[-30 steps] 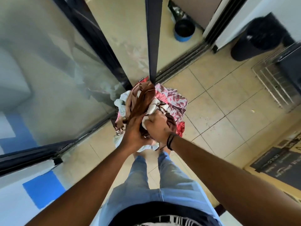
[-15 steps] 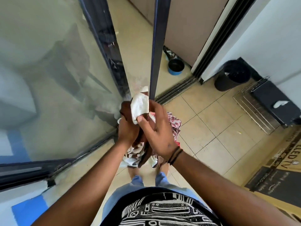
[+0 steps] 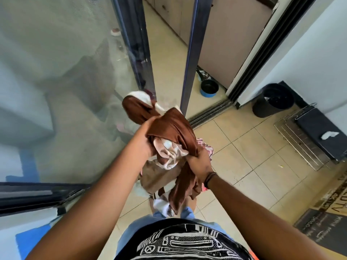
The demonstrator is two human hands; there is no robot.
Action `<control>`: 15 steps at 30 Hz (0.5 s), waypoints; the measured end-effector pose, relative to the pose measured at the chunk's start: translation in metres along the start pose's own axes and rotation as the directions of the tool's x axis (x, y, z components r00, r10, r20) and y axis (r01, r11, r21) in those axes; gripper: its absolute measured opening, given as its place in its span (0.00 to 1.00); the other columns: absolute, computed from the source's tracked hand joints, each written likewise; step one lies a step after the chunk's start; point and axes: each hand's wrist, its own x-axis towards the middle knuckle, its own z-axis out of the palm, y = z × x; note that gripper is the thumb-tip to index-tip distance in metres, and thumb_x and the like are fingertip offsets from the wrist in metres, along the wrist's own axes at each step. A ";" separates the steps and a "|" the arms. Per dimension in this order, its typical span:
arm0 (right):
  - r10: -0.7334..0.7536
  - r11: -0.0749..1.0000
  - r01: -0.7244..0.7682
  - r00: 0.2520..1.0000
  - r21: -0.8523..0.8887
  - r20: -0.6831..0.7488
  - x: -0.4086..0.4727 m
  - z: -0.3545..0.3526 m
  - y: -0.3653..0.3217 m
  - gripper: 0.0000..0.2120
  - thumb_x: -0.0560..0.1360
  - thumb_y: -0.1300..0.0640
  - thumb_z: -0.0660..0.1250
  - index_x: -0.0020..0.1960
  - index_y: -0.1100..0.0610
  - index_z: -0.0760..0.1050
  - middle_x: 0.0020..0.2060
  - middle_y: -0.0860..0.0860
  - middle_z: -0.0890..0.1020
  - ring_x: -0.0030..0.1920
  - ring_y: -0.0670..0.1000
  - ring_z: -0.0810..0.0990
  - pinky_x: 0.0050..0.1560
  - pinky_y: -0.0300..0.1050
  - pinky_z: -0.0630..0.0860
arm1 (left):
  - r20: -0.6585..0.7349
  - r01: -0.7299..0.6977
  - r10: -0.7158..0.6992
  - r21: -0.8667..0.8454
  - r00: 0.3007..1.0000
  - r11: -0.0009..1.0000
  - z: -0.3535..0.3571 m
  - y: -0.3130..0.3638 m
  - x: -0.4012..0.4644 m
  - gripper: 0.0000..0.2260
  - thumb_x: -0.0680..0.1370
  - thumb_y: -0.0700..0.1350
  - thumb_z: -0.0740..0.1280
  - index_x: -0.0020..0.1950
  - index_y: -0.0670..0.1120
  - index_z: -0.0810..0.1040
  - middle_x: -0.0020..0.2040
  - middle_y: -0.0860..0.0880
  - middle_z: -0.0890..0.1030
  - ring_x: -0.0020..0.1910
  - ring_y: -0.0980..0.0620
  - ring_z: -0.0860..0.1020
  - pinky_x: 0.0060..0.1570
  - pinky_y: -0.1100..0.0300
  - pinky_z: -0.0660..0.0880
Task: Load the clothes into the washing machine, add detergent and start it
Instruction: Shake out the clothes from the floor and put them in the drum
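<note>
left hand (image 3: pixel 144 136) gripping bundle of rust-brown satin and pale printed clothes (image 3: pixel 173 132), right hand (image 3: pixel 199 164) clenched round its lower folds (chest height), beside dark-framed glass sliding door (image 3: pixel 75 81), beige tiled floor (image 3: pixel 244 147) below

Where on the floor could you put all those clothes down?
Bare tiles lie between the door track, the wire rack and the cardboard box. It is crowded by the wall, where the black bin stands. Both hands, left hand and right hand, grip the clothes bundle.
</note>
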 end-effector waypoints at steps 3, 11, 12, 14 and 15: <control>0.133 0.975 -0.130 0.991 0.181 -0.004 0.004 -0.011 -0.016 0.07 0.68 0.60 0.66 0.43 0.62 0.78 0.36 0.58 0.83 0.35 0.55 0.79 0.38 0.55 0.76 | -0.335 -0.164 0.219 0.187 0.916 0.969 -0.030 0.004 0.013 0.29 0.74 0.49 0.76 0.70 0.40 0.72 0.62 0.42 0.81 0.61 0.43 0.80 0.65 0.47 0.76; 0.205 0.965 -0.211 0.977 0.152 0.055 0.007 -0.041 -0.094 0.12 0.63 0.63 0.69 0.27 0.56 0.66 0.25 0.51 0.68 0.28 0.49 0.64 0.30 0.46 0.60 | 0.304 -0.612 0.576 0.637 0.758 0.469 -0.077 -0.054 0.018 0.53 0.60 0.60 0.84 0.79 0.62 0.58 0.78 0.56 0.64 0.78 0.55 0.62 0.75 0.45 0.64; 0.201 0.961 -0.212 0.976 0.176 0.082 0.006 -0.042 -0.107 0.11 0.62 0.64 0.68 0.28 0.56 0.66 0.26 0.53 0.67 0.28 0.51 0.63 0.30 0.48 0.60 | 0.366 -0.614 0.524 0.654 0.769 0.443 -0.075 -0.061 0.019 0.58 0.55 0.60 0.85 0.79 0.60 0.57 0.78 0.55 0.63 0.78 0.54 0.63 0.75 0.46 0.65; 0.149 0.941 -0.192 0.974 0.277 0.168 0.002 -0.041 -0.133 0.09 0.61 0.67 0.68 0.28 0.59 0.70 0.26 0.54 0.71 0.26 0.52 0.67 0.28 0.46 0.65 | 0.434 -0.624 0.459 0.637 0.776 0.453 -0.063 -0.074 0.018 0.59 0.52 0.58 0.87 0.77 0.55 0.62 0.72 0.57 0.72 0.73 0.56 0.70 0.68 0.56 0.73; 0.096 0.929 -0.174 0.966 0.328 0.241 0.001 -0.040 -0.146 0.07 0.63 0.67 0.68 0.27 0.60 0.74 0.27 0.55 0.77 0.26 0.53 0.73 0.28 0.45 0.71 | 0.410 -0.597 0.440 0.631 0.799 0.496 -0.055 -0.082 0.017 0.53 0.52 0.56 0.87 0.73 0.53 0.67 0.65 0.59 0.79 0.67 0.57 0.76 0.60 0.62 0.77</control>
